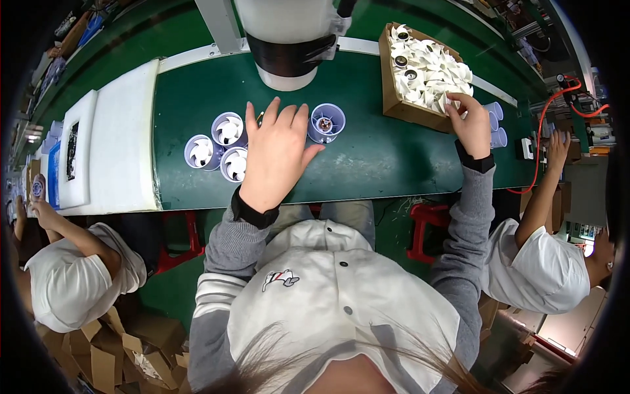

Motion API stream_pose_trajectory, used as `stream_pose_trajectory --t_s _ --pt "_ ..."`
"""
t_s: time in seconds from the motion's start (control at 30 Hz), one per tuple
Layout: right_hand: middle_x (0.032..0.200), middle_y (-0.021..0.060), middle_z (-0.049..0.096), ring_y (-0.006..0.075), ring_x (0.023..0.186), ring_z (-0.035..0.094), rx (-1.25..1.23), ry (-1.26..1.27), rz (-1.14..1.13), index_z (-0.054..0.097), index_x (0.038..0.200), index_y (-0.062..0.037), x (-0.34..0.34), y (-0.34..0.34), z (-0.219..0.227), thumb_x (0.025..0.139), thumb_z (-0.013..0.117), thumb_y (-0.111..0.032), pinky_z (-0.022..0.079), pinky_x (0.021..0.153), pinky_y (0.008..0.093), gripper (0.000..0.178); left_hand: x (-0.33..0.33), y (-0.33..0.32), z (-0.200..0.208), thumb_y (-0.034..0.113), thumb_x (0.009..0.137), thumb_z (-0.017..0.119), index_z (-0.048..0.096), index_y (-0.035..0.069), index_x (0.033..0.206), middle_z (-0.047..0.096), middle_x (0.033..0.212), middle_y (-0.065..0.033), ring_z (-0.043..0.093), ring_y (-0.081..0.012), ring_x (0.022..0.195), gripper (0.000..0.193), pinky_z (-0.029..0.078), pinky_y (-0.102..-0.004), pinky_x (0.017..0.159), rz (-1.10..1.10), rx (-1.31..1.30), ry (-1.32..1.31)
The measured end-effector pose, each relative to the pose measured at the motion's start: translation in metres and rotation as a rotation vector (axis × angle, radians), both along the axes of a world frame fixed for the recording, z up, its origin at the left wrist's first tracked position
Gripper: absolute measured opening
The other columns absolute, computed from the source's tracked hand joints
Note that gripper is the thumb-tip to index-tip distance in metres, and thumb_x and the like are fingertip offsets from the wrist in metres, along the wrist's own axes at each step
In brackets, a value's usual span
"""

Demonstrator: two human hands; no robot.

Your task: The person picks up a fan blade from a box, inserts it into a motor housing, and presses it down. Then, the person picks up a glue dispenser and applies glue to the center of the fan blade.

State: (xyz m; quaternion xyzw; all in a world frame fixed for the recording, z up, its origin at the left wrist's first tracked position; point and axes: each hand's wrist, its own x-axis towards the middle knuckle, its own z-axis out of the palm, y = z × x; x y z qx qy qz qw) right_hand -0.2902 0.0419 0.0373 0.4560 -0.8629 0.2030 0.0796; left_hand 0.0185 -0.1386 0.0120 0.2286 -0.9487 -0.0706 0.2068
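Observation:
My left hand (279, 148) is above the green table, palm down, fingers spread. A small part with some yellow shows between its thumb side and fingers; whatever lies under the palm is mostly hidden. Left of it stand three lilac cup-shaped housings (186, 156) with white fan wheels (229, 130) inside. Just right of the fingertips, another lilac housing (336, 118) holds no fan wheel, and a motor-like core shows in it. At the near right corner of a cardboard box (413, 115), my right hand (474, 125) pinches a white fan wheel (450, 103) among many loose ones.
A white cylindrical machine part (283, 26) with a black band hangs over the table's back. White foam sheets (125, 131) lie at left. More lilac housings (500, 136) stand right, near a red air hose (539, 151). Co-workers sit on both sides (85, 276).

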Motion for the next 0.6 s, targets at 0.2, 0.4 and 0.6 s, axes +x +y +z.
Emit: stream_pose_trajectory --t_s 0.2,0.4,0.6 --pt "0.081 0.0104 0.064 0.0167 0.068 0.063 -0.061 -0.177 0.129 0.066 0.096 -0.0035 0.0 0.002 0.001 0.076 0.071 -0.009 0.048 0.059 0.0266 0.021 -0.025 -0.001 -0.007 0.031 0.07 0.075 0.055 0.001 0.117 0.061 0.093 -0.0083 0.055 -0.0271 0.103 0.059 0.034 -0.0576 0.097 -0.032 -0.012 -0.09" --pt "0.091 0.009 0.066 0.0152 0.07 0.063 -0.084 -0.142 -0.032 0.065 0.098 -0.0023 0.012 -0.007 -0.008 0.078 0.069 -0.008 0.05 0.061 0.026 0.021 -0.027 -0.002 -0.014 0.03 0.07 0.075 0.056 0.001 0.116 0.063 0.089 -0.0085 0.058 -0.0253 0.097 0.057 0.035 -0.0556 0.098 -0.054 0.062 -0.013" --pt "0.095 0.0116 0.064 0.0174 0.074 0.064 -0.246 0.119 0.069 0.063 0.099 0.0001 0.034 -0.004 0.006 0.084 0.064 -0.011 0.052 0.064 0.0297 0.019 -0.025 -0.002 -0.013 0.029 0.072 0.074 0.056 0.001 0.117 0.064 0.091 -0.0089 0.059 -0.0248 0.094 0.056 0.035 -0.0545 0.098 -0.065 0.092 -0.003"
